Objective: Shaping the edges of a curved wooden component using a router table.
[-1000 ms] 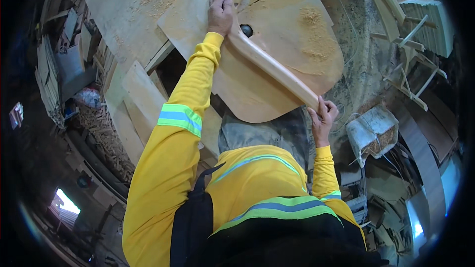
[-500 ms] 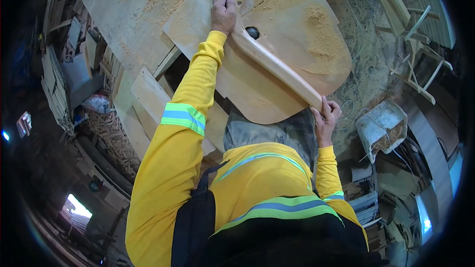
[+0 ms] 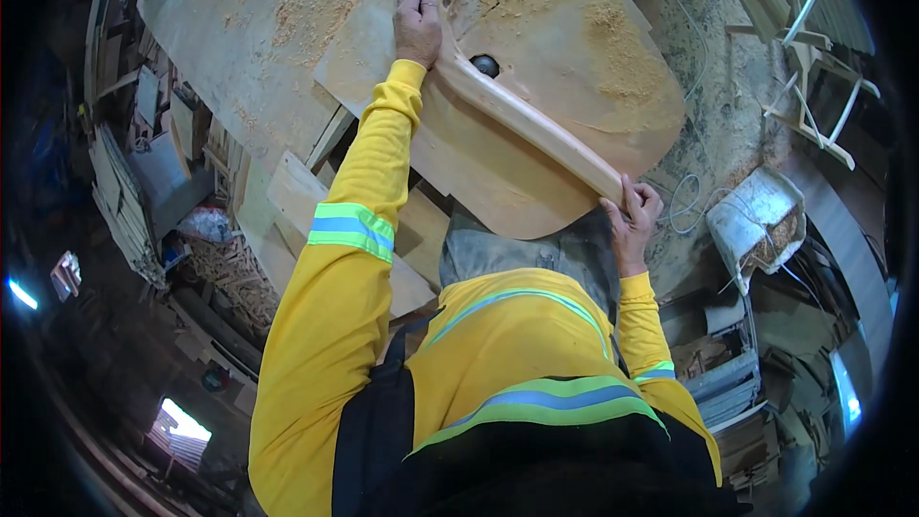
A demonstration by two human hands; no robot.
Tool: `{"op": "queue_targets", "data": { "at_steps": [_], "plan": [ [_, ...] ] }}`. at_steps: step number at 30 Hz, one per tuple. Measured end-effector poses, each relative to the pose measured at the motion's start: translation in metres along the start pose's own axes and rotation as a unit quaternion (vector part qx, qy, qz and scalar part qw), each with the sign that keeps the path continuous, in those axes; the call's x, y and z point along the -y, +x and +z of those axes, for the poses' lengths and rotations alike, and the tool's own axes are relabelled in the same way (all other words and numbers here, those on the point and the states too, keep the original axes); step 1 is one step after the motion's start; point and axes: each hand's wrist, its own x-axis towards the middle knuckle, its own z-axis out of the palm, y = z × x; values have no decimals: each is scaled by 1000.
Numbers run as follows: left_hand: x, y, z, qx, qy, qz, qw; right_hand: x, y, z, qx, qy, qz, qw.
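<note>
A long curved wooden piece (image 3: 546,129), pale and smooth, lies across a rounded wooden board (image 3: 593,48). Its bent part passes close by a dark round knob-like spindle (image 3: 484,65) set in the board; whether they touch I cannot tell. My left hand (image 3: 418,24) rests against the bend on the left side, fingers stretched out and pointing away from me. At the near right end of the piece, my right hand (image 3: 632,220) grips the tip between thumb and fingers. The far end of the wood runs out past the top edge.
Sawdust (image 3: 617,53) lies in heaps on the board and over the worktable (image 3: 230,29). To the right stand a white tub (image 3: 756,220) with shavings and a light wooden frame (image 3: 814,77). A thin cable (image 3: 684,201) curls nearby. Scrap wood (image 3: 225,278) is piled on the left.
My left hand has shifted slightly left along with the bend of the wooden piece. My right hand and the end it holds have moved a little away from me. The whole view has tilted slightly.
</note>
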Motion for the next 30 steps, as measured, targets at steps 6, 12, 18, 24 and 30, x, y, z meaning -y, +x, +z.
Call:
{"op": "queue_targets", "data": {
  "at_steps": [6, 12, 18, 24, 30],
  "plan": [
    [5, 7, -2, 5, -5, 0, 1000, 4, -1, 5, -11, -17, -15, 1000],
    [11, 16, -8, 28, -18, -4, 999, 14, -1, 12, -18, -23, -19, 999],
    [12, 23, -11, 34, -10, -14, 999, 23, 0, 18, -21, -21, -9, 1000],
    [17, 32, -17, 46, -7, -11, 999, 32, 2, 25, -21, -13, -2, 1000],
    [23, 40, -22, 46, -18, 12, 999, 41, 3, 30, -24, -8, 3, 1000]
  ]
}}
